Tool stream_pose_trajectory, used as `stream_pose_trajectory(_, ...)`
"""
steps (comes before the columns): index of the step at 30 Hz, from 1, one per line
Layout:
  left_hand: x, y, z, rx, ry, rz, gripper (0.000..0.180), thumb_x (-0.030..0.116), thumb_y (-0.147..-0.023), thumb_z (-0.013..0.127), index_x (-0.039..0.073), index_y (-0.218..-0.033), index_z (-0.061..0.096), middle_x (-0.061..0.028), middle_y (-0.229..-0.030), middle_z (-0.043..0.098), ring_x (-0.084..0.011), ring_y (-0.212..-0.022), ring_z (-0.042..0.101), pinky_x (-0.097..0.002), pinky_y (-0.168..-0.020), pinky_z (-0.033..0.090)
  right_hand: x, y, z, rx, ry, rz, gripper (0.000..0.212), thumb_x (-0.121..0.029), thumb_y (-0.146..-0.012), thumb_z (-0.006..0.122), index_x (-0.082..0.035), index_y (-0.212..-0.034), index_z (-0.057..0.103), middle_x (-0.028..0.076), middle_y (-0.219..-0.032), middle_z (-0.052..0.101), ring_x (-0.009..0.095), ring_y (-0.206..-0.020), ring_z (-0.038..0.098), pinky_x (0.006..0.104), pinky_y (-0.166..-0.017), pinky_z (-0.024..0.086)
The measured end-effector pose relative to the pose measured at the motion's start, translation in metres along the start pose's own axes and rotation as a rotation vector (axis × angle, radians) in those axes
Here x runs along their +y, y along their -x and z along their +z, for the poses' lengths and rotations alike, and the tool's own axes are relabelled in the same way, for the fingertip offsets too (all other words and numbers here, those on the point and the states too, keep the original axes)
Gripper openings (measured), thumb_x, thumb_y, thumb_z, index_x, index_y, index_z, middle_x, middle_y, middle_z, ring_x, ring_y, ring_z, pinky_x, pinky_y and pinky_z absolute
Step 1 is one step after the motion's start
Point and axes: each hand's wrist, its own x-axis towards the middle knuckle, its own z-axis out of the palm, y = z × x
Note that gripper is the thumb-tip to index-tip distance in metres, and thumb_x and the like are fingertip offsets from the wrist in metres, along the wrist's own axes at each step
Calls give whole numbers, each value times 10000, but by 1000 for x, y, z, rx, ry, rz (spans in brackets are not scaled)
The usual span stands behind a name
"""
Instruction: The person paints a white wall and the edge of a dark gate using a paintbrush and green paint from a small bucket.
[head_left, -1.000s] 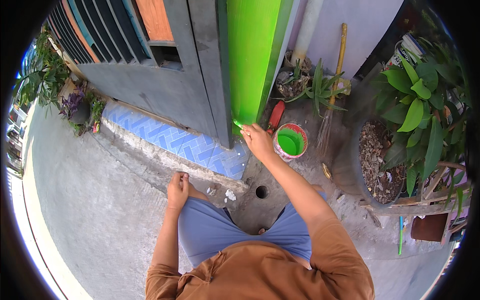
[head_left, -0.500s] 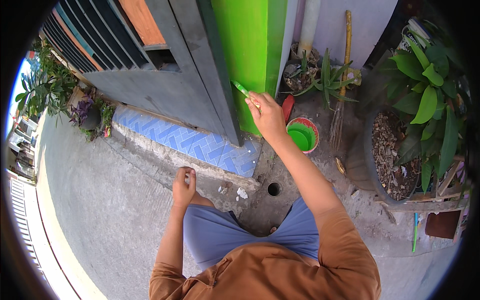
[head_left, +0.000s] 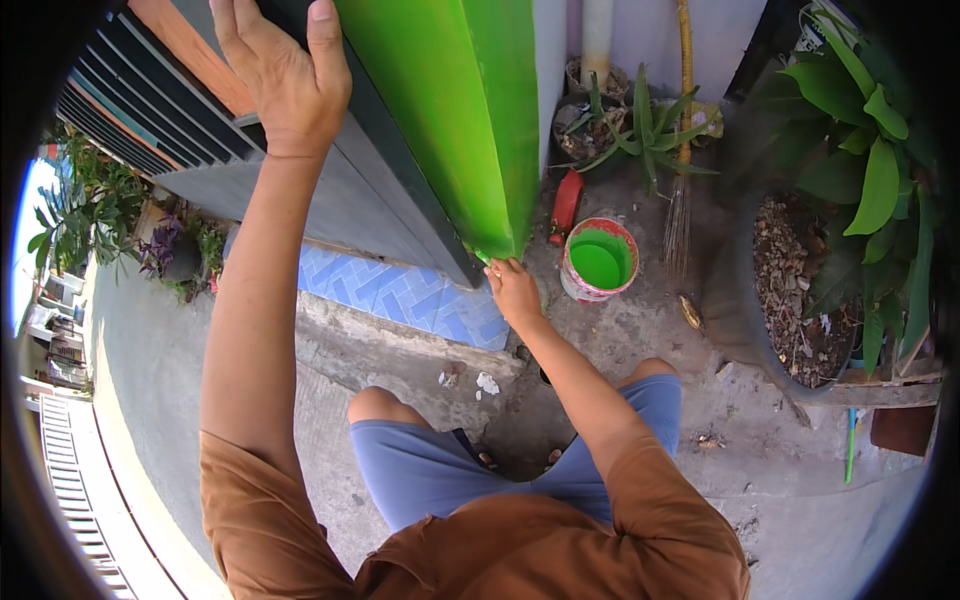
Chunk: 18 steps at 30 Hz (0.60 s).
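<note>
My right hand (head_left: 515, 292) is closed around a paintbrush (head_left: 483, 256), its handle mostly hidden by my fingers. The brush is low down, at the foot of the bright green pillar (head_left: 455, 130), beside the bottom corner of the grey metal gate (head_left: 375, 205). My left hand (head_left: 292, 90) is raised in front of the gate, open with thumb and fingers apart. Whether its palm touches the gate, I cannot tell. Right of my right hand stands a round paint bucket (head_left: 583, 291) with green paint inside.
Behind the bucket lies a red object (head_left: 566, 203). A stick broom (head_left: 678, 225) leans by a potted aloe (head_left: 650, 135). A big planter (head_left: 735, 300) with a leafy plant stands at the right. Blue tiles (head_left: 400, 295) edge a step below the gate.
My left hand has risen from near my knee up to the gate. My right hand has brought the brush down the pillar to its base. My body has lowered, knees bent more.
</note>
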Motion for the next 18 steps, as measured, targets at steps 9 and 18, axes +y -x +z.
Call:
stream_pose_trajectory(9, -9, 4, 24, 168, -31, 78, 587, 344, -1088, 433, -95, -1469, 348, -275, -1554, 332, -435, -1469, 282, -527, -1212, 196, 31, -33, 36, -111, 133, -35, 250, -211, -977, 657, -28, -1143, 693, 158, -1074, 691, 365, -963, 687, 450, -827, 578)
stream_pose_trajectory(18, -26, 5, 25, 236, -198, 133, 568, 282, -1104, 389, -85, -1533, 341, -271, -1576, 362, -424, -1474, 340, -466, -1223, 248, -110, -57, -66, 80, 3, -222, 248, -212, -971, 689, -33, -1141, 708, 142, -1034, 700, 336, -898, 712, 426, -774, 577)
